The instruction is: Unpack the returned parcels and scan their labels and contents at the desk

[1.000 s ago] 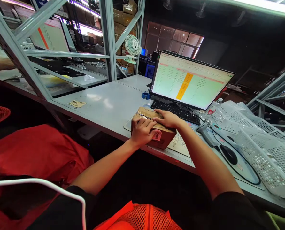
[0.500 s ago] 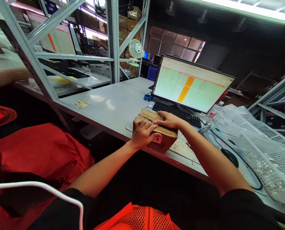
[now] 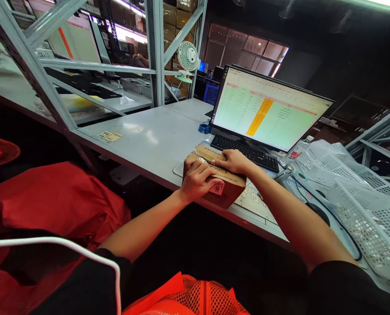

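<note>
My left hand (image 3: 197, 181) is resting curled on the cardboard box (image 3: 229, 188), pinching or not, I can't tell; my right hand (image 3: 236, 162) is lying spread across its top. The box is sitting at the front edge of the worktop (image 3: 142, 131).

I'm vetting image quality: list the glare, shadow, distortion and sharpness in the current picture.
Head view: white glare spots on the table; head view: near-black shadow beneath its edge; head view: the left post leans strongly, likely wide-lens distortion; head view: hands and box look fairly sharp.
</note>
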Tool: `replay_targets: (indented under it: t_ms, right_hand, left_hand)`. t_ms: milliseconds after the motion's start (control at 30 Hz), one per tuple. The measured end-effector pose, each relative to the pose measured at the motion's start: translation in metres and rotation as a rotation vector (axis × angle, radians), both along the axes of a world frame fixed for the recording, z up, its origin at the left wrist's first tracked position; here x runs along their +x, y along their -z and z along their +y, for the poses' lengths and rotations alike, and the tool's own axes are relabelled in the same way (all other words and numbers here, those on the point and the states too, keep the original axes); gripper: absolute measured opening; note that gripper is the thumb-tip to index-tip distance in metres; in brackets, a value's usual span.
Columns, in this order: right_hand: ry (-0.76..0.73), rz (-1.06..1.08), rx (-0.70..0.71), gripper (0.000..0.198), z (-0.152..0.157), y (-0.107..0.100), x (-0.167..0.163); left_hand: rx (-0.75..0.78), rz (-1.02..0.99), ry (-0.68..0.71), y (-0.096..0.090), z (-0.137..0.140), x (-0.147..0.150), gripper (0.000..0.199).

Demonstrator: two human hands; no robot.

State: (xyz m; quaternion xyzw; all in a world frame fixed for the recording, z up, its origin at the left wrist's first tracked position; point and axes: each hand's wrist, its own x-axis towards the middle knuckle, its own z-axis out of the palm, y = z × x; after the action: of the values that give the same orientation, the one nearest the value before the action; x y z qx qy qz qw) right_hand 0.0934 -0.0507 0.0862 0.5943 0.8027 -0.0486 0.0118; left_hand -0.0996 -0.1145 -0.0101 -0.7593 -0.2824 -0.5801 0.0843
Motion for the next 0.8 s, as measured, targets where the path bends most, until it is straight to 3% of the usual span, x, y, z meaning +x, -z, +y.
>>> replay_targets:
  t_ms: [100,233,367,467,667,800]
  right_hand:
    - [0.037,0.017,0.001,0.063,0.007,0.0,0.0]
    - [0.043,0.066,-0.018,0.059,0.005,-0.003,0.002]
    - [-0.176,0.108,0.21,0.059,-0.012,-0.008,0.0]
    - [-0.322,-0.046,0.315,0.053,-0.023,-0.018,-0.008]
    - [-0.283,-0.359,0.232,0.032,-0.044,-0.037,-0.05]
    - [-0.181,-0.35,0.197,0.036,-0.056,-0.035,-0.074]
  left_hand:
    - [-0.02,0.016,0.012,-0.004,-0.002,0.0,0.04]
    - [0.03,0.021,0.041,-0.008,-0.007,-0.002,0.031]
    - [0.057,0.046,0.011,-0.008,-0.013,-0.004,0.028]
    - [0.064,0.03,0.003,-0.008,-0.015,-0.003,0.029]
    - [0.064,0.037,-0.013,-0.009,-0.014,-0.002,0.028]
    - [0.057,0.06,-0.066,-0.009,-0.016,-0.002,0.032]
